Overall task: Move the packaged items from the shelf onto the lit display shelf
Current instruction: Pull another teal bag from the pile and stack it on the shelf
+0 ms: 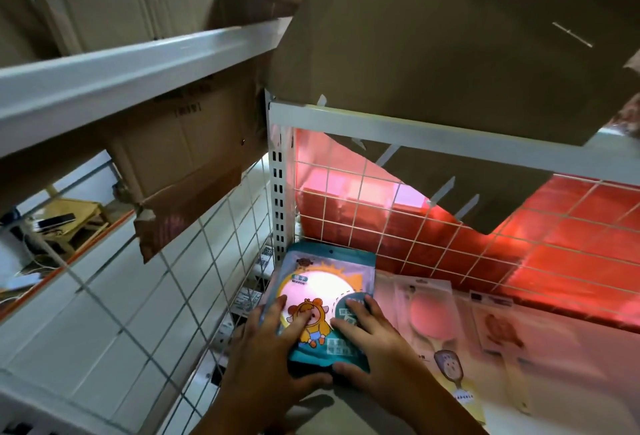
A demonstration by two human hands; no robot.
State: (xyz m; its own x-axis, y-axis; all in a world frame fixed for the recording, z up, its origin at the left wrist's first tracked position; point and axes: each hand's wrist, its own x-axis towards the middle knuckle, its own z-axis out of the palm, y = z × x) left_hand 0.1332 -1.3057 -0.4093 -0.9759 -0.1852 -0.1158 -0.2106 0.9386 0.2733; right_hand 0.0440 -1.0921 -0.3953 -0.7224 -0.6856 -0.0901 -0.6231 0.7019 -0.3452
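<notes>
White wire grid backs a glowing shelf, with shiny red panels behind it and torn cardboard boxes overhead. The left grip and right grip both clasp a glossy teal packet at its near end, fingers spread on top and thumbs hooked round the edge. The packet is in the shelf's 9 o'clock corner. Its long axis runs from 6 to 12, with the hang-hole end toward 12. Flat pink packets lie at its 3 o'clock.
</notes>
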